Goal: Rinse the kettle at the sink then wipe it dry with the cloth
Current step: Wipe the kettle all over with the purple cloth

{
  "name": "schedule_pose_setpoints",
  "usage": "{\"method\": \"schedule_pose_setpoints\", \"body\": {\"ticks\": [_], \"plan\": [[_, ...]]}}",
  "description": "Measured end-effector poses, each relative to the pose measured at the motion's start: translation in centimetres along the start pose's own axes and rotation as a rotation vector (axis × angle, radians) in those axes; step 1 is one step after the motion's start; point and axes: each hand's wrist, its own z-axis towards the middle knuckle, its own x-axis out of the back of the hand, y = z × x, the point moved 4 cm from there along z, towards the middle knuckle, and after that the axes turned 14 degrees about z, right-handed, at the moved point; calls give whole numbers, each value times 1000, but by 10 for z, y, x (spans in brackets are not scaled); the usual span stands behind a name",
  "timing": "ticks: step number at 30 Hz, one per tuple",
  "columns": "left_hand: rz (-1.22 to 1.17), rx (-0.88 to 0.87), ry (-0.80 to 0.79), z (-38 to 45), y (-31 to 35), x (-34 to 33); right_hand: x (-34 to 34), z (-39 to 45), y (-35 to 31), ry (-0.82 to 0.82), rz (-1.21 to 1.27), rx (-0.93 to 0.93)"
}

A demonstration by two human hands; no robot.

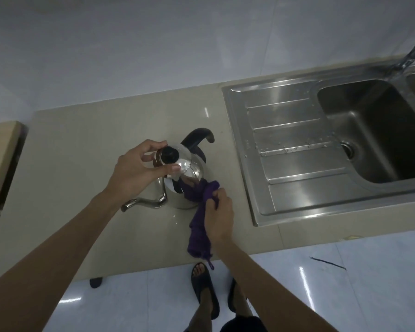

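A shiny steel kettle (187,173) with a black lid knob and black handle stands upright on the beige counter (82,164), its thin spout pointing left toward me. My left hand (137,168) grips the kettle's top around the lid, thumb and fingers curled on either side of the knob. My right hand (219,214) grips a bunched purple cloth (199,212) and holds it against the kettle's right side. The cloth's loose end hangs down over the counter's front edge.
A steel sink (285,149) with a ribbed drainboard and a deep basin lies to the right, water drops on the drainboard. A tap (412,53) stands at the far right. A wooden surface (0,149) sits at the left edge. My sandalled feet show on the tiled floor below.
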Motion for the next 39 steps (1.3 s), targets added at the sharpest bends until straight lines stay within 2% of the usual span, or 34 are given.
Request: {"method": "schedule_pose_setpoints", "body": {"ticks": [6,9,12,15,19,22,24,26,28,30,32,34,36,37,39], "plan": [[-22,-5,-17,2,-7,-2,-17,-23,-68,-57,295,486],[-23,-2,-26,2,-8,-2,-19,3,-80,-11,373,508],[-29,-6,-25,3,-9,-2,-17,33,-70,47,359,371],[-31,-10,-26,2,-8,-2,-15,59,-42,82,227,159],[-12,-12,-30,0,-7,-3,-14,84,-29,-23,-41,-17],[-13,-7,6,-4,-4,-6,-13,91,-38,-77,-133,-199],[2,-29,36,-6,0,-11,-8,82,-51,-123,-33,-300],[46,-69,81,-6,3,-13,2,59,-69,-164,273,-342],[69,-92,73,-4,4,-9,14,36,-94,-197,613,-256],[80,-116,10,0,1,-2,26,23,-117,-159,641,78],[125,-158,-61,3,-1,3,29,15,-132,-87,361,478],[168,-152,-130,2,2,5,13,14,-130,-178,-52,754],[129,-115,-154,0,0,2,1,29,-115,-294,-392,807],[84,-96,-140,-2,-1,1,1,41,-113,-286,-455,741],[30,-92,-87,-6,-5,-2,3,54,-118,-200,-417,620]]}}
